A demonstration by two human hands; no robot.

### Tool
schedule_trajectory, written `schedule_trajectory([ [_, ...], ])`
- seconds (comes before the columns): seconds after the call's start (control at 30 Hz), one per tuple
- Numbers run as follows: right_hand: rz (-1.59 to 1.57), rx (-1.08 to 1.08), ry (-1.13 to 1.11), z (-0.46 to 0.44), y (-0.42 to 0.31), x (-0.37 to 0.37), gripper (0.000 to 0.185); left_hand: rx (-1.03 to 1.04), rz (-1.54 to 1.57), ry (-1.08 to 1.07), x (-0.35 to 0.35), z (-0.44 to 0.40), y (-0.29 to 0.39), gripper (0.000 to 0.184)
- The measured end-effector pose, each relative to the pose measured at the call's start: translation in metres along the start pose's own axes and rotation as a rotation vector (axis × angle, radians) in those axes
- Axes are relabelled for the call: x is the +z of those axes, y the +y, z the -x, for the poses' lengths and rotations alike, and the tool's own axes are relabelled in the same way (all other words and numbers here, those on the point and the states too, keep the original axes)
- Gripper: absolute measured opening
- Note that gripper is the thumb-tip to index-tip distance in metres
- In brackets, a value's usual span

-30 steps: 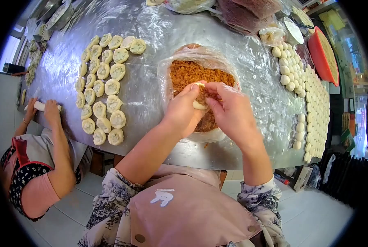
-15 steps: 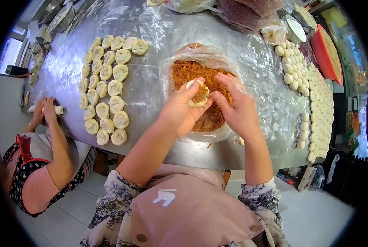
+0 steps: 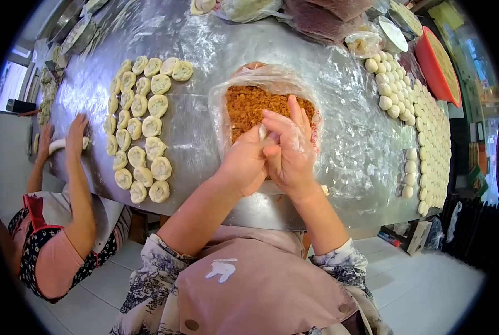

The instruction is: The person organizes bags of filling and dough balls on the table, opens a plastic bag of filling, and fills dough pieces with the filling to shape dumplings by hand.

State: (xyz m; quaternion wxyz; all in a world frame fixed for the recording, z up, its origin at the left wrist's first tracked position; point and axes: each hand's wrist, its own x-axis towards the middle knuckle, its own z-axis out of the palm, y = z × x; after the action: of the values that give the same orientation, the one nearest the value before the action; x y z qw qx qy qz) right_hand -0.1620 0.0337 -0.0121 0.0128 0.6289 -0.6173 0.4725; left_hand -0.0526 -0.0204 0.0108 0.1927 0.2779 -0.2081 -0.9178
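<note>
My left hand (image 3: 242,164) is closed around a small filled dough bun (image 3: 263,132), and only a pale sliver of it shows between my hands. My right hand (image 3: 292,149) meets it from the other side, thumb and forefinger at the dough and the other fingers stretched upward. Most of the bun and its filling are hidden by my fingers. Just beyond and below my hands lies an open clear plastic bag (image 3: 218,106) of orange-brown crumbly filling (image 3: 255,106).
Rows of flattened dough rounds (image 3: 150,125) lie on the floury metal table (image 3: 199,145) to the left. Dough balls (image 3: 391,89) and pale discs (image 3: 433,151) cover the right side, near a red basin (image 3: 436,64). A co-worker's hands (image 3: 73,139) rest on a dough roll (image 3: 57,146).
My hands have come together over the bun, covering the filling that showed in it. My right hand has moved left and turned. The co-worker's hands have spread apart along the dough roll.
</note>
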Motion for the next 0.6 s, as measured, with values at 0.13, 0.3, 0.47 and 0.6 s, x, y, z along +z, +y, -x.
schedule_trajectory([
  [0.13, -0.132, 0.099, 0.152, 0.000, 0.000, 0.005, 0.024, 0.038, 0.022, -0.053, 0.013, 0.001, -0.003, 0.042],
  [0.3, -0.122, 0.140, 0.245, -0.003, -0.006, 0.004, 0.017, 0.151, 0.012, -0.143, 0.011, -0.003, -0.011, 0.044],
  [0.47, -0.024, 0.163, 0.295, -0.011, -0.017, 0.005, 0.019, 0.158, -0.168, 0.052, 0.017, -0.008, -0.010, 0.039],
  [0.6, -0.484, 0.673, 0.322, -0.019, -0.018, -0.004, 0.031, 0.302, -0.009, 0.028, 0.028, -0.006, -0.017, 0.039],
])
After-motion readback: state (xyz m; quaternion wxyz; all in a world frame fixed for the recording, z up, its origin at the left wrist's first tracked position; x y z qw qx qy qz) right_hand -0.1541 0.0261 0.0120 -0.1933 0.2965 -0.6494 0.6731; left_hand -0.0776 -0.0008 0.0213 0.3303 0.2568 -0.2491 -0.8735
